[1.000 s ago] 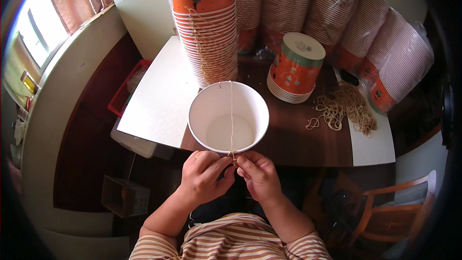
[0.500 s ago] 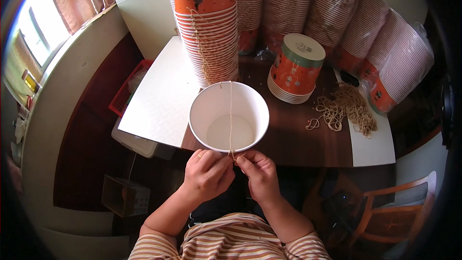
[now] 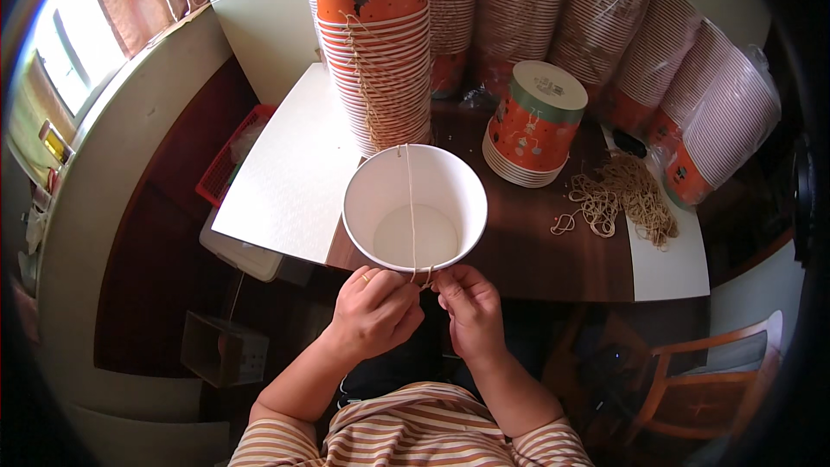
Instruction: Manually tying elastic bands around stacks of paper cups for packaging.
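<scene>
A paper bucket [image 3: 367,207] with a white inside stands at the near table edge, its mouth facing up toward me. A thin beige string [image 3: 411,216] runs across the mouth from the far rim to the near rim. At the near rim my left hand [image 3: 374,313] is closed, its fingertips pinching the string against the bucket's outside. Just to its right my right hand [image 3: 472,316] pinches the string's end between thumb and forefinger. A small loop or knot shows between the two hands; its exact form is partly hidden by fingers.
Behind the bucket rises a tall stack of orange buckets [image 3: 372,60] with strings hanging down its side. A short upturned stack [image 3: 534,125] stands right of it, beside a heap of beige strings [image 3: 635,195]. Plastic-wrapped stacks [image 3: 596,9] line the back. A wooden chair [image 3: 709,380] is at right.
My right hand has drawn slightly to the right, away from the left. The string between them is spread wider at the near rim. The bucket has shifted a little.
</scene>
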Demonstrator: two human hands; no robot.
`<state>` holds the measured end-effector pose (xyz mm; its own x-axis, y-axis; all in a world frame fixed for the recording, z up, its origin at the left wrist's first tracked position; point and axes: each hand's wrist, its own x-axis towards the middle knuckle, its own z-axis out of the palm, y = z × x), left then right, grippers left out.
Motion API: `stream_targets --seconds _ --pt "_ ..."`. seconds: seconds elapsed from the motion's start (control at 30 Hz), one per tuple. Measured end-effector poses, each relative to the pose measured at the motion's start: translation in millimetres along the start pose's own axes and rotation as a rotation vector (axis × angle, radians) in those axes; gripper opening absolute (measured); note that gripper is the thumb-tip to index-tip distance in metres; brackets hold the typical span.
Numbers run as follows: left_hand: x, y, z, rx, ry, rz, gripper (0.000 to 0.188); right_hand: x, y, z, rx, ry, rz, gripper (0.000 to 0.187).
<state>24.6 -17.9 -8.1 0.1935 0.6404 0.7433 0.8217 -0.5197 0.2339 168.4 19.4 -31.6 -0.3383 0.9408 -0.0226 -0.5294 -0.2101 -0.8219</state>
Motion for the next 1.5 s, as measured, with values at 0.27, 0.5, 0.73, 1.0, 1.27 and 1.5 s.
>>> stream_targets --seconds 0.27,0.5,0.73,1.0,1.27,1.5 --pt "-1 -1 2 -0.059 -0.034 0.019 0.017 1 14 1 -0.068 0.068 -0.061 0.009" --pt "-15 0 -2 -0.176 0.085 -0.113 0.03 1 9 -11 0.104 0.046 0.096 0.015" --pt "-30 8 -2 -0.878 0.278 -0.793 0.013 -8 9 -13 -0.095 0.076 0.082 0.017" --pt "-2 18 -5 -0.865 0.192 -0.792 0.015 -12 -2 -8 -0.908 -0.038 -0.67 0.024" --pt "1 23 -8 -0.611 0.138 -0.768 0.004 3 -15 4 -1.246 -0.106 -1.065 0.037" --pt "8 26 -11 -0.561 0.197 -0.551 0.007 3 -22 6 -1.086 -0.111 -1.016 0.032"
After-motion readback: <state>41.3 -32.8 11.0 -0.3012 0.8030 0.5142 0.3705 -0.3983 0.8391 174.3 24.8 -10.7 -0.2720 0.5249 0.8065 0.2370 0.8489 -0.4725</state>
